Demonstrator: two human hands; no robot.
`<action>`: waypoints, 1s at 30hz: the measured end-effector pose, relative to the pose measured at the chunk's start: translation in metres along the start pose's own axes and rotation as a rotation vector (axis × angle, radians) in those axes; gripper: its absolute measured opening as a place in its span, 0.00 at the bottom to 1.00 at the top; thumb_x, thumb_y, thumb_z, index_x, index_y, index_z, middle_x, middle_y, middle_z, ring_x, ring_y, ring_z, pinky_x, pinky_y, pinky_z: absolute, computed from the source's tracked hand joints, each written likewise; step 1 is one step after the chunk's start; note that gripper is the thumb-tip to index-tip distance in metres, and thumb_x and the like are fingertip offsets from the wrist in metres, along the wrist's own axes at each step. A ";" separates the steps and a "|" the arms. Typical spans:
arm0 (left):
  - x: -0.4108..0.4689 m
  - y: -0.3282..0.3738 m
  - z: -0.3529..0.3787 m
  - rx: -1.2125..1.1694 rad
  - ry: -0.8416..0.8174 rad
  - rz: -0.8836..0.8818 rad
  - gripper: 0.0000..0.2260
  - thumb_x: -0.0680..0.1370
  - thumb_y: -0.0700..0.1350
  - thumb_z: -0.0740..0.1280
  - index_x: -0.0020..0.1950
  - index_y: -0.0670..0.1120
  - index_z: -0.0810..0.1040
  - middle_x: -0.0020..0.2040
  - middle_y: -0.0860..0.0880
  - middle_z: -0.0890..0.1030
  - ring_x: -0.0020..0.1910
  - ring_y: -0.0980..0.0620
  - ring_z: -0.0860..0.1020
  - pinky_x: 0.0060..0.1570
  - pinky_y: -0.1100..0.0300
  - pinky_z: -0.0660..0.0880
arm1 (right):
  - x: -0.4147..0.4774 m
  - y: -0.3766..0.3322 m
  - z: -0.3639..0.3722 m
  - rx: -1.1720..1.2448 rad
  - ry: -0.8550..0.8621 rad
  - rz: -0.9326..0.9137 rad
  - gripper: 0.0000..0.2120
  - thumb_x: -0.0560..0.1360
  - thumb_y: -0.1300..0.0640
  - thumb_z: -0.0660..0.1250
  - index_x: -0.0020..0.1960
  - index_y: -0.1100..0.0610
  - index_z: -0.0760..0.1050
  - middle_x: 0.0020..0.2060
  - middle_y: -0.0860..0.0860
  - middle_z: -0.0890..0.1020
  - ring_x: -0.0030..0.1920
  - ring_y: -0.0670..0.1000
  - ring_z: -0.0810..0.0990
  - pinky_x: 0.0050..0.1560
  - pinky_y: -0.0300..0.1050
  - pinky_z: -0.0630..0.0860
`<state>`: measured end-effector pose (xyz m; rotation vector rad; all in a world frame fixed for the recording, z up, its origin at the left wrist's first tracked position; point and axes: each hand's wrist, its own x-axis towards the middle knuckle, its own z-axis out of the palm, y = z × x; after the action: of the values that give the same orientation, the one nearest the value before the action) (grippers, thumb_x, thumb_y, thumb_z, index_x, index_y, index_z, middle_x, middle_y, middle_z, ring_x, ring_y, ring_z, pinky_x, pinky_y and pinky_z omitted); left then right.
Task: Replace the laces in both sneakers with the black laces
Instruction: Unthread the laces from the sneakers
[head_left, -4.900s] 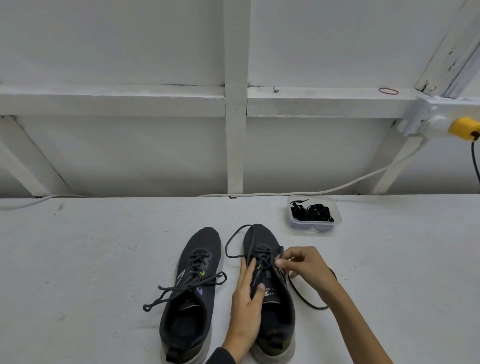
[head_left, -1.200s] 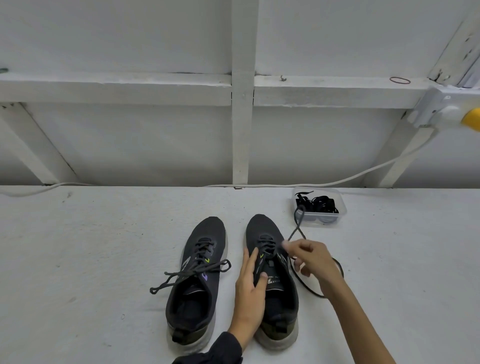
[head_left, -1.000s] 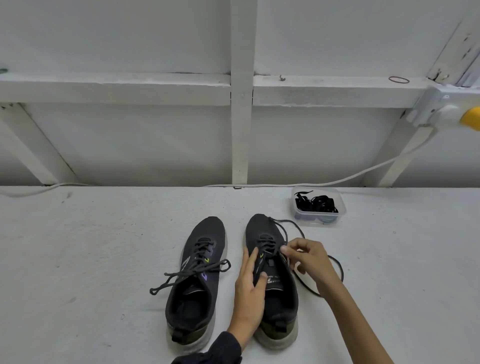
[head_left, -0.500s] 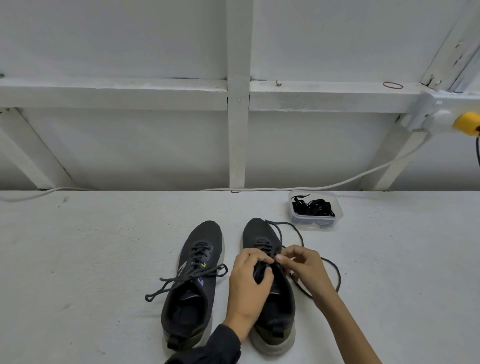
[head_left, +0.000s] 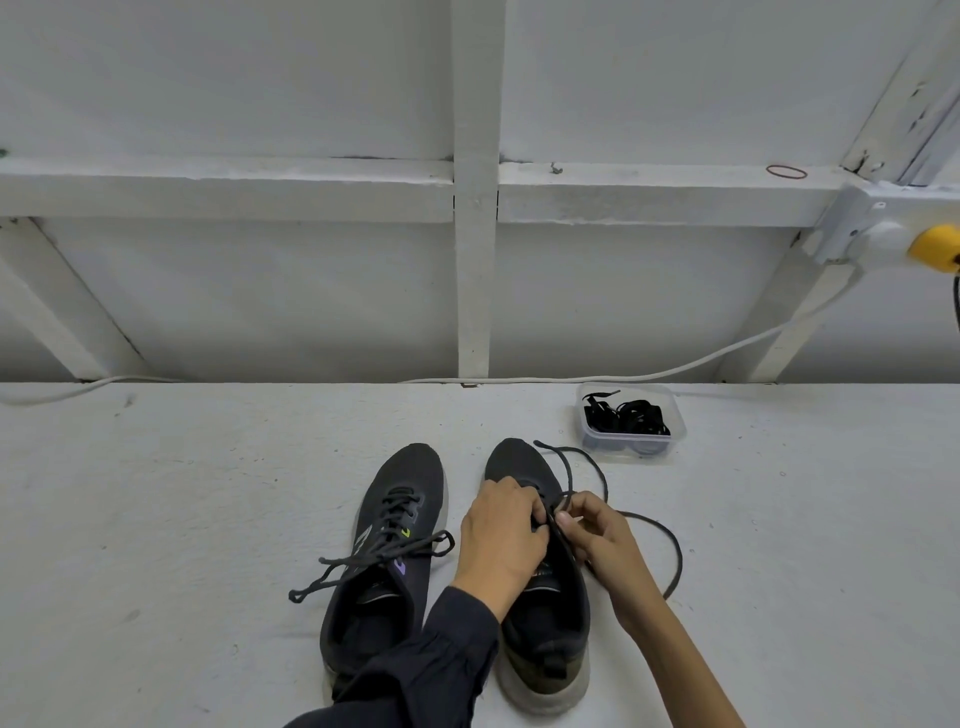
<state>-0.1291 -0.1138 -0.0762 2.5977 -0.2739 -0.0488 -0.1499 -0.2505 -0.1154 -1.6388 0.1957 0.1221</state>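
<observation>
Head view: left hand (head_left: 501, 540), earlier flat on the right sneaker (head_left: 545, 639), now pinches its old lace (head_left: 670, 551) beside right hand (head_left: 597, 540), which pinches it too; unlacing continues.

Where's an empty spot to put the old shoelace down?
The biggest bare patch of the white surface is left of the left sneaker, back to the white cable by the wall. There is also bare room right of the lace loop, nearer than the clear tub. It is crowded around the right sneaker, where the left hand and right hand grip the lace.
</observation>
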 end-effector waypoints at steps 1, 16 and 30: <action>0.000 0.001 0.000 0.006 0.003 0.002 0.05 0.77 0.46 0.64 0.51 0.50 0.78 0.56 0.52 0.75 0.59 0.51 0.71 0.47 0.60 0.67 | 0.000 0.000 0.000 -0.001 -0.004 0.002 0.04 0.79 0.64 0.64 0.46 0.63 0.74 0.30 0.49 0.75 0.29 0.43 0.70 0.30 0.34 0.67; -0.007 -0.010 0.017 0.010 0.153 0.108 0.06 0.77 0.48 0.66 0.49 0.48 0.80 0.50 0.53 0.77 0.53 0.51 0.73 0.46 0.57 0.69 | -0.003 -0.002 -0.001 0.083 0.019 -0.021 0.03 0.76 0.63 0.69 0.47 0.62 0.81 0.33 0.53 0.79 0.30 0.45 0.72 0.31 0.35 0.70; -0.010 -0.014 0.028 -0.013 0.250 0.067 0.02 0.72 0.51 0.70 0.41 0.55 0.83 0.42 0.60 0.78 0.44 0.55 0.76 0.35 0.63 0.67 | 0.006 0.008 0.008 -0.072 0.099 -0.038 0.09 0.81 0.61 0.62 0.42 0.64 0.72 0.33 0.50 0.75 0.35 0.47 0.71 0.38 0.41 0.69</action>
<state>-0.1392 -0.1143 -0.1073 2.5454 -0.2669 0.2951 -0.1455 -0.2435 -0.1249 -1.7210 0.2380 0.0189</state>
